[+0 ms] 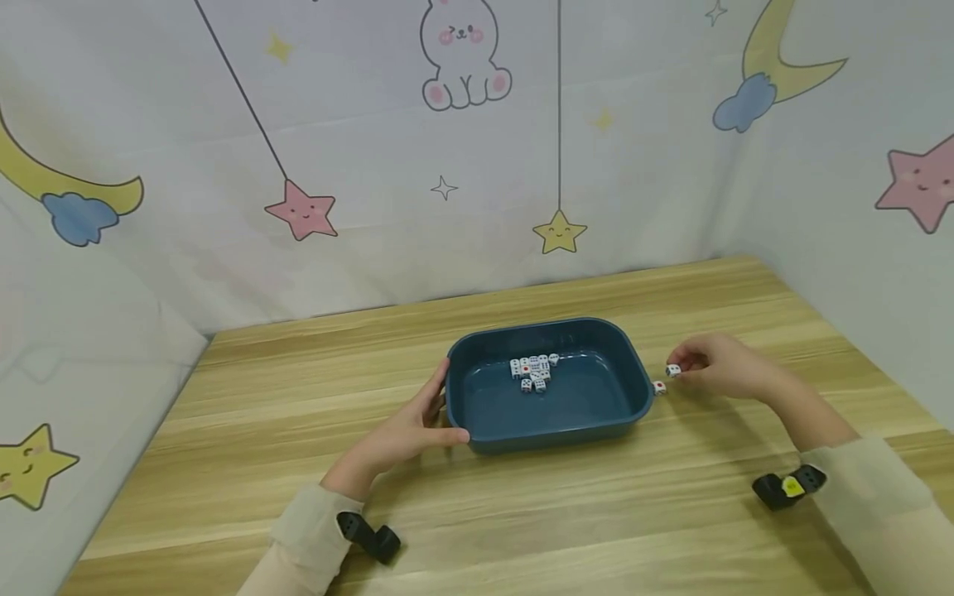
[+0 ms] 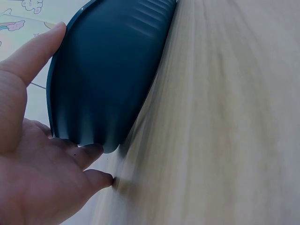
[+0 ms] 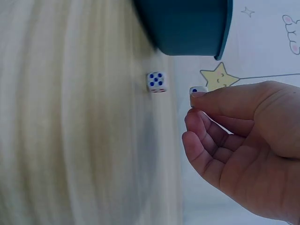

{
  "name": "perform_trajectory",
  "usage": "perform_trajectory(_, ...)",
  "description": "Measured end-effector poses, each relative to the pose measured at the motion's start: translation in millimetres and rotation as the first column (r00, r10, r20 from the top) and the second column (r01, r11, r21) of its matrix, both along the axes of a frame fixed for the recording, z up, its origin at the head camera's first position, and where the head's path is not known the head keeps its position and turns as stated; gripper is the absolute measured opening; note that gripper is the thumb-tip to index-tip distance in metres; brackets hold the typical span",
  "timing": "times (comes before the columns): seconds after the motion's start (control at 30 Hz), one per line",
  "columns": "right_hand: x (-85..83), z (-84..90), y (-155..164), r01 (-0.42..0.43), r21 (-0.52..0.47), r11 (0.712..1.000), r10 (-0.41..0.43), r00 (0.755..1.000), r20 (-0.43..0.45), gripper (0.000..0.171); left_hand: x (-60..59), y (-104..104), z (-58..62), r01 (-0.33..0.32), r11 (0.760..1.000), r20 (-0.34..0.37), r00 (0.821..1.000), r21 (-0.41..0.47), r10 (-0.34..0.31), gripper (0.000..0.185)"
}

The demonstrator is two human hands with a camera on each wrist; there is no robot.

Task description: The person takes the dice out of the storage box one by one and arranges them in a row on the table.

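Observation:
A dark blue rectangular tray (image 1: 574, 410) with rounded corners rests on the table. My left hand (image 1: 398, 434) holds its left end, thumb at the near corner and fingers along the side wall. Inside the tray, several white dice (image 1: 534, 370) sit clustered toward the back left of its floor. To the right of the tray, my right hand (image 1: 734, 366) pinches one white die (image 1: 673, 370) between thumb and fingers. The right wrist view shows that die above the table, mostly covered by the thumb. Another die (image 3: 156, 82) lies on the table beside the tray's right wall.
Light wood-grain tabletop (image 1: 246, 430) extends around the tray. A pale cloth (image 1: 373, 132) printed with stars, moons and a rabbit hangs behind and at both sides. Each wrist wears a black device, the left one (image 1: 368, 536) close to the tabletop.

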State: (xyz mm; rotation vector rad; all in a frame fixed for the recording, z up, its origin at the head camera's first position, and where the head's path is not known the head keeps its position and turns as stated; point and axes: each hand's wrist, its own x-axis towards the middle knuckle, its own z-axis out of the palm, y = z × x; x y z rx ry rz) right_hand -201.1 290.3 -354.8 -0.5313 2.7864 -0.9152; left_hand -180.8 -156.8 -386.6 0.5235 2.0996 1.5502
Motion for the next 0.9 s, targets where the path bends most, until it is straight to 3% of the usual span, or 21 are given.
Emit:
perform_trajectory(0.33,-0.4,-16.3,2.3,0.015,0.024,1.000,-0.015,1.000,0.008,0.016,-0.5,-0.1,-0.7,-0.001,1.000,0.002,1.000,0.004,0.001,0.109)
perform_trajectory(0.9,-1.3,-22.7,1.5,-0.002,0.007,1.000,0.002,1.000,0.022,0.016,0.9,0.5,1.7,0.000,1.000,-0.003,1.000,0.004,0.000,0.108)
